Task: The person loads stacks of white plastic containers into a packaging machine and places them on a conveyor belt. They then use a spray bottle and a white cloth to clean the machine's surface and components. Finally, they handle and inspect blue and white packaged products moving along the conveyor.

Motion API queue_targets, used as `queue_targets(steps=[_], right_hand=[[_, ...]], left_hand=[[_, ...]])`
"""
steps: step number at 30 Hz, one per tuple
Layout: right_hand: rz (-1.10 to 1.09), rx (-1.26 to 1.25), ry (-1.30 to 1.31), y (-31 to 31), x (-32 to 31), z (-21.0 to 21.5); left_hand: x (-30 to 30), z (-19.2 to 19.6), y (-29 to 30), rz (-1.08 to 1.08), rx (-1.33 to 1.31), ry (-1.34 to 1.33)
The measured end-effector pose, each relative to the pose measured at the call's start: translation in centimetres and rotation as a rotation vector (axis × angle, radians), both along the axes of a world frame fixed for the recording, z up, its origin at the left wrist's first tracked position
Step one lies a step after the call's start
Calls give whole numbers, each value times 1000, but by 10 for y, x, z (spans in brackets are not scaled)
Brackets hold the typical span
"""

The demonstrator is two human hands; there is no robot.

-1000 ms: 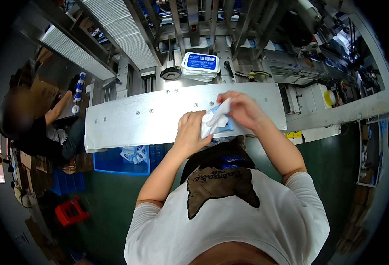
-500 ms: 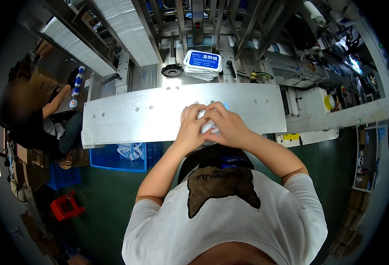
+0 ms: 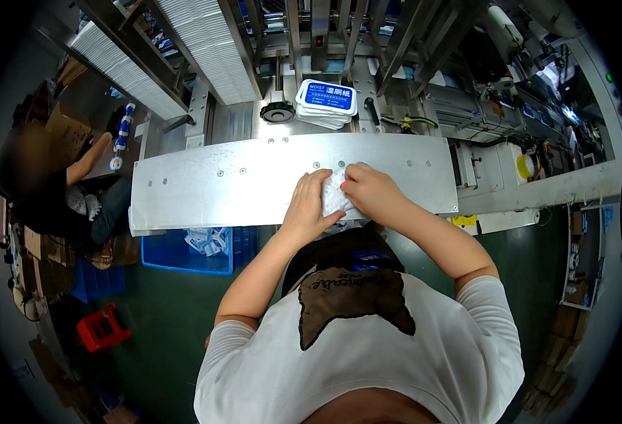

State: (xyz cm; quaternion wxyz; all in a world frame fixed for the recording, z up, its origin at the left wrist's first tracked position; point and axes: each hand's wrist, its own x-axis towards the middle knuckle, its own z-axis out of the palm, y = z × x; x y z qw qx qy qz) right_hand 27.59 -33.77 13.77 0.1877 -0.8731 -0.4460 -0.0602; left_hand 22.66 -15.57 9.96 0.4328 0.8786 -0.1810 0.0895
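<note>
A small white bundle [image 3: 333,193], soft and crinkled like wrapped or folded wipes, lies at the front middle of the long metal plate [image 3: 191,184]. My left hand [image 3: 305,205] curves round its left side, fingers along the far edge and thumb at the near edge. On the other side, my right hand [image 3: 374,192] has its fingers pinched together on the bundle's upper right part. Its exact kind is hard to make out, as both hands cover its edges.
Behind the plate sit a stack of blue-and-white labelled cards [image 3: 326,97], a black knob [image 3: 277,112] and green-handled pliers [image 3: 417,124]. A blue crate [image 3: 184,263] with small packets stands below left. A person [image 3: 49,187] sits at far left, near a red stool [image 3: 102,328].
My hands have moved apart from each other, showing more of the white bundle. The right hand has shifted right and its fingers have drawn together into a pinch.
</note>
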Motion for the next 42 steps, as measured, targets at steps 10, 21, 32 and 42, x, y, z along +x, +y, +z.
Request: queue_targets(steps=[10,21,32,42], right_hand=[[-129,63,291,2,11,1],[-158,767,1091,-39,15,23],[-114,853,1058,-16,-5,52],[-269,1069,788,-96,6,102]], left_hand=[[-1,5,-3,26,-18,74],[3,7,-22,14,8,-61],[14,-9,-47,143,114,-45],[11,20,-32,33,312,16]])
